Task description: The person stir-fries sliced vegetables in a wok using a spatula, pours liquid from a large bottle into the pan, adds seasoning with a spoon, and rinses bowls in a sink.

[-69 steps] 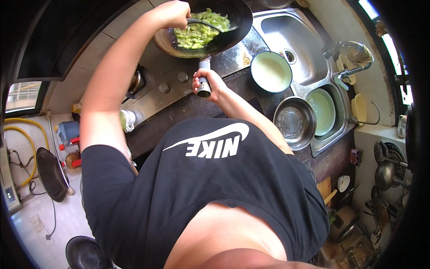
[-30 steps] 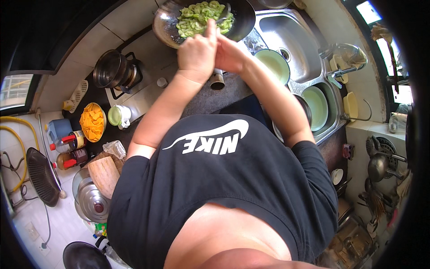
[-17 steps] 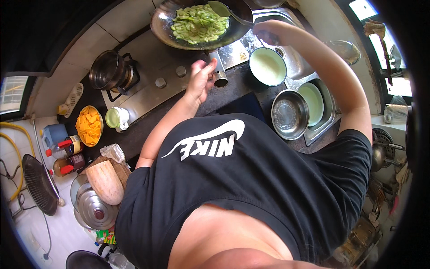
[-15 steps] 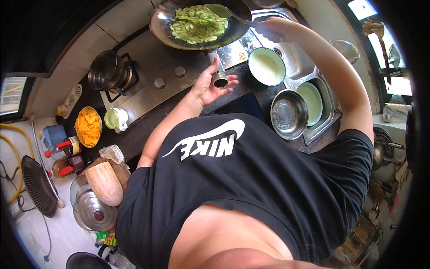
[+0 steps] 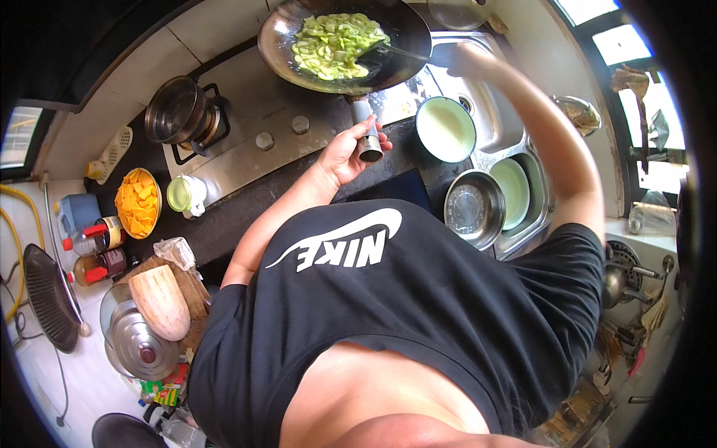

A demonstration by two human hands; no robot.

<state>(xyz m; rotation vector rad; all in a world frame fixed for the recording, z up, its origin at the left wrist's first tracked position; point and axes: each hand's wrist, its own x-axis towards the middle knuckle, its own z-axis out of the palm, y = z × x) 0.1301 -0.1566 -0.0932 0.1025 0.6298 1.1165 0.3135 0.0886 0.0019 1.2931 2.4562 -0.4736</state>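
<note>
A dark wok (image 5: 403, 45) at the top of the view holds a heap of sliced pale green vegetable (image 5: 336, 43). My left hand (image 5: 352, 153) is closed round the wok's grey handle (image 5: 364, 118), just below the rim. From the right, my right hand (image 5: 472, 61) grips a long-handled ladle (image 5: 407, 53) that crosses the wok's right side. Its head is sunk among the slices, so only the handle shows plainly. My right fingers are partly blurred.
A steel pot (image 5: 173, 110) stands on the left burner. An enamel bowl (image 5: 445, 128) sits beside the sink (image 5: 499, 112), with a steel basin (image 5: 474, 209) nearer me. At left are a bowl of orange pieces (image 5: 137, 205), a cup (image 5: 184, 196) and a cut gourd (image 5: 159, 302).
The ladle's head has dropped from the wok's far rim into the slices. My left fingers, spread beside the handle before, now wrap it. The slices are heaped differently.
</note>
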